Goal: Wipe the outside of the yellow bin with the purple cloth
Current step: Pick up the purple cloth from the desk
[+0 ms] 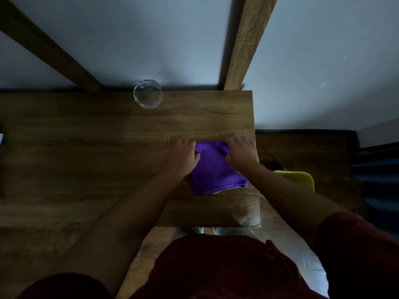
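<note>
Here, a purple cloth (pixel 216 169) lies folded on the wooden worktop (pixel 108 147), close to its right edge. Both hands rest on the cloth's far end. The left hand (pixel 185 154) lies palm down on the cloth's left far corner, its fingers (pixel 183 143) stretched forward onto the wood and its thumb lying on the fabric. The right hand (pixel 241 152) lies on the right far corner, fingers (pixel 244 140) spread flat and reaching toward the worktop's right edge, thumb pointing in across the cloth. Neither hand is closed around anything; both press flat with the fingers extended, and the fabric between the 2 thumbs is slightly bunched. The cloth's near edge shows a stitched hem and lies free on the wood.

The yellow bin (pixel 302 180) stands on the floor just off the right side of the worktop, lower than the surface, and only part of its rim shows behind the right forearm. It is apart from the cloth and from both hands.

A clear glass bowl (pixel 148 93) sits at the far edge of the worktop, well apart from the hands. The person wears dark red sleeves (pixel 356 244).
</note>
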The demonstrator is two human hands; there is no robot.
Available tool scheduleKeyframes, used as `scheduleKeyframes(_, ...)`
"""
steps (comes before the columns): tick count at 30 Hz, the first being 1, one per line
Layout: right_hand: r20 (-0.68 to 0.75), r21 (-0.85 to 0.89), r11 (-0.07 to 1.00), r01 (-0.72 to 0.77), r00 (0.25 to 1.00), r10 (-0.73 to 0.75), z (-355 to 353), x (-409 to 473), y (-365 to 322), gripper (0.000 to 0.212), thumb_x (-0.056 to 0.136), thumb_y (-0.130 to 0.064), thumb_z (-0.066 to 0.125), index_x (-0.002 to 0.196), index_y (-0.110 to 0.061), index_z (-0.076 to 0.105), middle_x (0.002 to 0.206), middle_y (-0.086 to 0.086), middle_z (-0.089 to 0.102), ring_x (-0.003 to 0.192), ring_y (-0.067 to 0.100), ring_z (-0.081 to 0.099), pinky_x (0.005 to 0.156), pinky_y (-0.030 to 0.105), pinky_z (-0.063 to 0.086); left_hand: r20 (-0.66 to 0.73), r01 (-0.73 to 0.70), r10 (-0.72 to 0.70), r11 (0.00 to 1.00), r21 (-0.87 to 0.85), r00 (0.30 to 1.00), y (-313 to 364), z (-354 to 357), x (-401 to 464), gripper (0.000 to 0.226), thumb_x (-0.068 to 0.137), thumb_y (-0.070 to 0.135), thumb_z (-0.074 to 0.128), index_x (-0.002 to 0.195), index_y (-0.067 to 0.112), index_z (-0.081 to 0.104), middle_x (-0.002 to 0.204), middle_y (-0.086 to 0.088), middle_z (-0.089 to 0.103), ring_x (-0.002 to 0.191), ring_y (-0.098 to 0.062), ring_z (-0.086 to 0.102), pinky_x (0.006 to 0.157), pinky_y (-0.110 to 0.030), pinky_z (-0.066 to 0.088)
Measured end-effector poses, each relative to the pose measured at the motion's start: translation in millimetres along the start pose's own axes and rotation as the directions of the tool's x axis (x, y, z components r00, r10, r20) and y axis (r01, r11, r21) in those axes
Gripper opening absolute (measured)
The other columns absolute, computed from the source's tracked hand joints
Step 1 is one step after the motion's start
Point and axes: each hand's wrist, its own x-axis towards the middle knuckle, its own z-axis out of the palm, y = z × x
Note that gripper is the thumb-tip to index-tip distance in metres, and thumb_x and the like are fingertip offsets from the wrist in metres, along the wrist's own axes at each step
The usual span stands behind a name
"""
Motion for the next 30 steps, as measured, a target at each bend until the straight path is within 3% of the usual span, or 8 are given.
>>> scheduleKeyframes(6, -0.014, 0.102, 0.995, -0.01, 1.0, 0.012, -2.8, -7.4, 9.8, 0.042, 0.089, -0.033, 0.067, 0.13, -0.025, 0.061, 0.136, 0.002, 0.063, 0.132, 0.024, 0.053, 0.115, 0.049, 0.036, 0.016, 0.025, -0.023, 0.996, -0.091, 1.0, 9.5, -6.1, -1.3, 0.047, 0.101, 0.041, 0.059, 0.138, 0.012, 0.06, 0.135, -0.009, 0.06, 0.129, -0.026, 0.05, 0.103, -0.038, 0.04)
scheduleKeyframes(8, -0.027, 0.1, 0.995, 0.01, 1.0, -0.007, -8.0, -15.8, 16.6, 0.039, 0.088, -0.034, 0.067, 0.127, -0.029, 0.063, 0.132, -0.002, 0.066, 0.126, 0.023, 0.057, 0.111, 0.047, 0.038, 0.037, 0.021, -0.013, 0.977, -0.214, 0.999, 12.2, -13.2, -4.9, 0.04, 0.1, 0.037, 0.062, 0.132, 0.012, 0.061, 0.13, -0.008, 0.06, 0.123, -0.025, 0.054, 0.101, -0.037, 0.042)
scheduleKeyframes(11, -0.1, 0.164, 0.986, 0.037, 0.995, -0.021, -17.4, -36.5, 30.6, 0.027, 0.089, -0.031, 0.068, 0.116, -0.033, 0.067, 0.117, -0.006, 0.068, 0.115, 0.021, 0.061, 0.105, 0.047, 0.041, 0.139, 0.122, -0.057, 0.848, -0.515, 0.989, 18.2, -30.1, -17.4, 0.027, 0.098, 0.034, 0.067, 0.119, 0.017, 0.063, 0.115, -0.002, 0.065, 0.106, -0.019, 0.063, 0.091, -0.037, 0.052)
scheduleKeyframes(15, -0.145, 0.26, 0.961, 0.088, 0.988, -0.051, -28.7, -66.9, 48.2, 0.01, 0.09, -0.027, 0.07, 0.1, -0.027, 0.067, 0.092, -0.007, 0.065, 0.092, 0.02, 0.064, 0.091, 0.042, 0.049, 0.164, 0.154, -0.057, 0.718, -0.679, 0.985, 28.7, -38.0, -43.1, 0.013, 0.097, 0.035, 0.067, 0.108, 0.031, 0.06, 0.105, 0.006, 0.067, 0.094, -0.01, 0.068, 0.08, -0.033, 0.058)
scheduleKeyframes(19, -0.153, 0.341, 0.926, 0.162, 0.981, -0.116, -48.7, -100.2, 63.4, 0.016, 0.094, -0.03, 0.068, 0.109, -0.025, 0.069, 0.093, -0.004, 0.07, 0.089, 0.018, 0.064, 0.079, 0.039, 0.055, 0.079, 0.128, -0.116, 0.517, -0.847, 0.99, 45.7, -46.9, -63.5, 0.011, 0.091, 0.035, 0.073, 0.098, 0.036, 0.064, 0.092, 0.006, 0.074, 0.084, -0.004, 0.071, 0.074, -0.028, 0.052)
scheduleKeyframes(23, -0.264, 0.454, 0.856, 0.248, 0.955, -0.136, -67.4, -137.3, 75.4, 0.022, 0.097, -0.029, 0.067, 0.118, -0.025, 0.068, 0.099, -0.008, 0.071, 0.086, 0.01, 0.065, 0.078, 0.033, 0.056, 0.008, 0.07, -0.17, 0.363, -0.929, 0.985, 71.4, -65.3, -87.6, 0.015, 0.08, 0.054, 0.072, 0.094, 0.052, 0.068, 0.1, 0.008, 0.077, 0.092, -0.014, 0.076, 0.075, -0.032, 0.058)
scheduleKeyframes(26, -0.302, 0.701, 0.671, 0.239, 0.953, -0.024, -84.7, -167.4, 82.2, 0.021, 0.095, -0.031, 0.071, 0.116, -0.034, 0.068, 0.099, -0.017, 0.07, 0.088, 0.003, 0.068, 0.073, 0.02, 0.056, 0.02, 0.06, -0.174, 0.227, -0.972, 0.985, 91.5, -81.3, -106.6, 0.031, 0.078, 0.064, 0.076, 0.105, 0.048, 0.073, 0.114, 0.003, 0.078, 0.104, -0.02, 0.076, 0.083, -0.039, 0.062)
scheduleKeyframes(30, -0.244, 0.96, 0.157, 0.23, 0.967, 0.072, -110.3, -213.0, 85.6, 0.019, 0.091, -0.017, 0.079, 0.101, -0.032, 0.073, 0.098, -0.007, 0.075, 0.089, 0.014, 0.074, 0.066, 0.023, 0.059, 0.04, 0.049, -0.125, 0.067, -0.997, 0.991, 119.1, -103.1, -130.6, 0.05, 0.07, 0.065, 0.083, 0.109, 0.033, 0.077, 0.116, -0.009, 0.077, 0.106, -0.029, 0.075, 0.079, -0.038, 0.062)
